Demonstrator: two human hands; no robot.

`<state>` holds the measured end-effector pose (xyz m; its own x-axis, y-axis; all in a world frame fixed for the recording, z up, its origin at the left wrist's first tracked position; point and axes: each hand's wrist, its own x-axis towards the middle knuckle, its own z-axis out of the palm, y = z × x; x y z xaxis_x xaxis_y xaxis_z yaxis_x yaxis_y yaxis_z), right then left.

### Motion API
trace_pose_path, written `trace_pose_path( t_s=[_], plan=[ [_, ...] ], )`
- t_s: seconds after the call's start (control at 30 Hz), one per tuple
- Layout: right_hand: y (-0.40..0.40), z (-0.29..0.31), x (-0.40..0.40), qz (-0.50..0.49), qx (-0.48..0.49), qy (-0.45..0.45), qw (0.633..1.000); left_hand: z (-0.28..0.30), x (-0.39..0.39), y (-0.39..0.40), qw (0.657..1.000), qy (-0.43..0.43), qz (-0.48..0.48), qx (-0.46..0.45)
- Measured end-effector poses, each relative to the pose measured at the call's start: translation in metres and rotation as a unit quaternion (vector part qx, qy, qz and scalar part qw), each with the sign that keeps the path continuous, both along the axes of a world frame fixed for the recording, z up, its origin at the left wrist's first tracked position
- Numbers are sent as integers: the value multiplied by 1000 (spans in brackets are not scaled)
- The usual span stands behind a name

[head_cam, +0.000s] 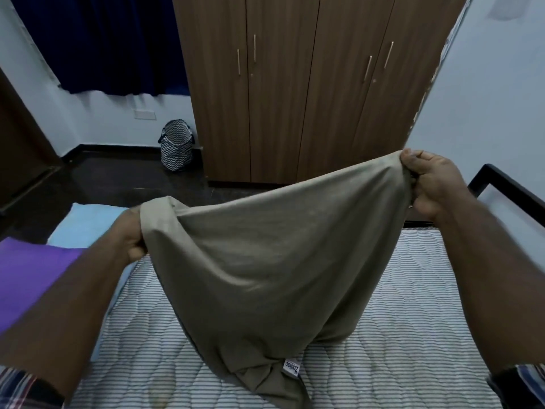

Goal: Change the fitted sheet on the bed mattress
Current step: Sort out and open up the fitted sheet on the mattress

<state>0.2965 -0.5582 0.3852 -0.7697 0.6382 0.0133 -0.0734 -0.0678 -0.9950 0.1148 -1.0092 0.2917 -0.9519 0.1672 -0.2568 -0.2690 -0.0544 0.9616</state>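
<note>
Above the bare striped mattress (383,305), the left hand (131,234) and right hand (430,184) grip the olive sheet (265,255) with closed fingers, apparently unfolding it, no corner fitted yet.

Olive-grey fitted sheet (265,261), bunched, hanging between the left hand (132,234) and the raised right hand (433,184), lower end on the bare striped mattress (413,335) beneath both hands
</note>
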Motion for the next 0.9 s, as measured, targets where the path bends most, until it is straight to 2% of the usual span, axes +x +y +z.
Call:
trace_pose_path(
  t_s=[0.07,0.17,0.23,0.33,0.4,0.47,0.53,0.63,0.67,0.73,0.8,0.83,0.9],
  plan=[
    [5,7,0,-20,15,-3,1000,24,-18,0,998,54,43,6],
    [16,20,1,-46,-2,44,998,60,-34,-3,990,103,57,79],
    [20,4,7,-11,-9,14,1000,65,-34,-2,992,111,44,40],
    [16,-40,19,26,0,-115,993,63,-33,-4,993,103,40,-50],
    [15,-44,18,-8,-1,-109,994,66,-35,-8,993,89,50,-61],
    [22,-29,14,-28,-26,-37,999,71,-37,-12,995,74,58,-31],
    [22,-18,10,-4,-36,12,999,66,-39,-14,997,50,55,-31],
    [14,-25,12,38,33,-71,996,57,-42,-19,997,16,34,-71],
    [13,-25,11,23,44,-81,995,60,-42,-20,997,20,40,-61],
    [14,-11,7,-22,31,-35,999,66,-40,-23,998,36,37,37],
    [18,6,2,-12,-1,40,999,62,-36,-27,993,36,-38,106],
    [19,10,1,12,-6,60,998,53,-32,-28,994,23,-69,83],
    [16,4,4,58,3,27,998,32,-24,-28,994,17,-93,-57]
  ],
)
